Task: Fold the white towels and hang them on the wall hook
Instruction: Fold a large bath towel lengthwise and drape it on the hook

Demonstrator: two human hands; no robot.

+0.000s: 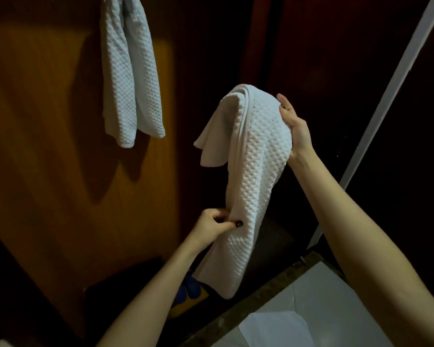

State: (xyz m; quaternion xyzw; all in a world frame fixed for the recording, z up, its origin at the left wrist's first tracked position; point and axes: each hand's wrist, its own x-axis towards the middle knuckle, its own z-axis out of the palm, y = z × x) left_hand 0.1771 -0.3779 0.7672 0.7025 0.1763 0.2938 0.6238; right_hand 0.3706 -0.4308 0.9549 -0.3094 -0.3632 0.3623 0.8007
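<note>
A white waffle-textured towel (253, 176) hangs folded lengthwise in front of me. My right hand (295, 126) holds it up at its top fold, palm against the cloth. My left hand (214, 225) pinches its left edge lower down, thumb pressed on the fabric. Its bottom end dangles near the floor. A second white towel (129, 71) hangs folded from a metal hook (127, 0) at the top edge of the wooden wall, to the upper left of my hands.
An orange-brown wooden panel (48, 146) fills the left side. A dark doorway lies behind the held towel. A white frame strip (386, 101) runs diagonally on the right. A stone threshold (256, 301) and white floor tiles (311, 309) are at the bottom right.
</note>
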